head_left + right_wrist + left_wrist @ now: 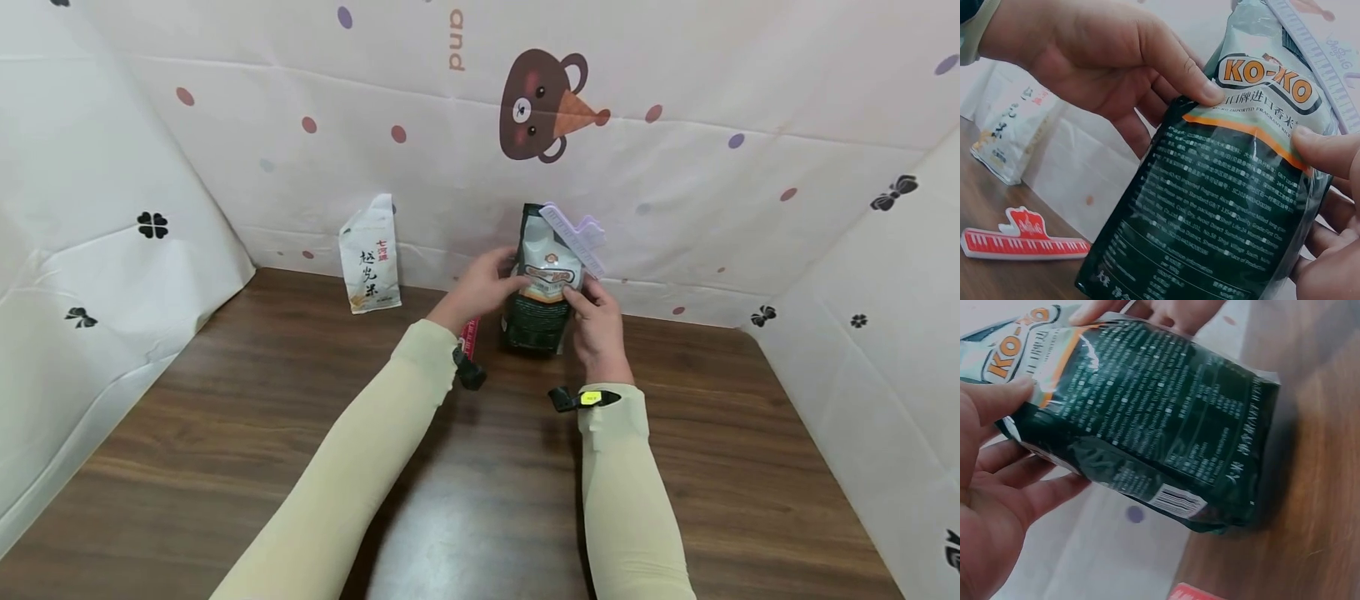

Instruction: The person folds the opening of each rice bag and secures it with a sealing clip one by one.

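Note:
A dark green and silver rice bag (pixel 536 312) with "KO-KO" lettering stands near the back wall, its printed back facing me. My left hand (pixel 483 287) holds its left side, thumb on the front and fingers round the edge. On the opposite side my right hand (pixel 600 325) grips the bag the same way, thumb over the printed face. Across the bag's folded top corner sits a purple sealing clip (pixel 573 239), slanting down to the right. In the right wrist view, a red and white sealing clip (pixel 1025 237) lies on the table left of the bag; my left arm partly covers it in the head view.
A white rice bag (pixel 371 258) with black and red characters leans against the back wall to the left. The brown wooden table (pixel 225 433) is bounded by white patterned sheeting (pixel 435 175) at the back and both sides.

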Tool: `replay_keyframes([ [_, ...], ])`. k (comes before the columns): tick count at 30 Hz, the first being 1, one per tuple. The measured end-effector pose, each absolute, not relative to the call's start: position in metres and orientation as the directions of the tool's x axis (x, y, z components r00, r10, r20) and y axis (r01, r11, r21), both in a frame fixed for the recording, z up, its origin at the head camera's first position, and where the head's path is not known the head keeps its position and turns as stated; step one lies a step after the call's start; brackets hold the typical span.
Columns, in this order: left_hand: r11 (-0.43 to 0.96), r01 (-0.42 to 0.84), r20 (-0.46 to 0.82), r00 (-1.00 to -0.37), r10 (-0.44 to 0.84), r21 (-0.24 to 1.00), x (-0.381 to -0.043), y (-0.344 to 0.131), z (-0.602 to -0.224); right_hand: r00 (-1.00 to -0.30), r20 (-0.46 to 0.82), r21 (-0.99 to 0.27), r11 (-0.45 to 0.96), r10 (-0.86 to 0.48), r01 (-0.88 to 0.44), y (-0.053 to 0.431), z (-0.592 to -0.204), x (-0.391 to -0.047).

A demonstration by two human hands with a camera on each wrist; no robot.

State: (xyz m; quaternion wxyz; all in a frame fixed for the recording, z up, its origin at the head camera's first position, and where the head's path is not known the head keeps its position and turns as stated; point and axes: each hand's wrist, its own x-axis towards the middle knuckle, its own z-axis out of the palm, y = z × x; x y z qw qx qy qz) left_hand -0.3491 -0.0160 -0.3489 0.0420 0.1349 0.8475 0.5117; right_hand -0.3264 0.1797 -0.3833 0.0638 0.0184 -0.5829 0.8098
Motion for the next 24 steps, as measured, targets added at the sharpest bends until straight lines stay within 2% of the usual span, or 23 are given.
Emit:
replay_keyframes([
  [7,0.349,0.215,0.107,-0.947,0.304,0.912,-0.356,0.001,-0.364,-0.982,0.094,-0.912,-0.381,0.163,-0.150,0.187,-0.394,-0.330],
  [15,0.308,0.196,0.105,-0.951,0.289,0.931,-0.361,0.005,-0.374,-0.983,0.087,-0.907,-0.396,0.163,-0.146,0.187,-0.403,-0.334],
  [24,0.378,0.177,0.067,-0.956,0.284,0.909,-0.369,0.015,-0.378,-0.982,0.087,-0.974,-0.193,0.167,-0.119,0.194,-0.407,-0.339],
])
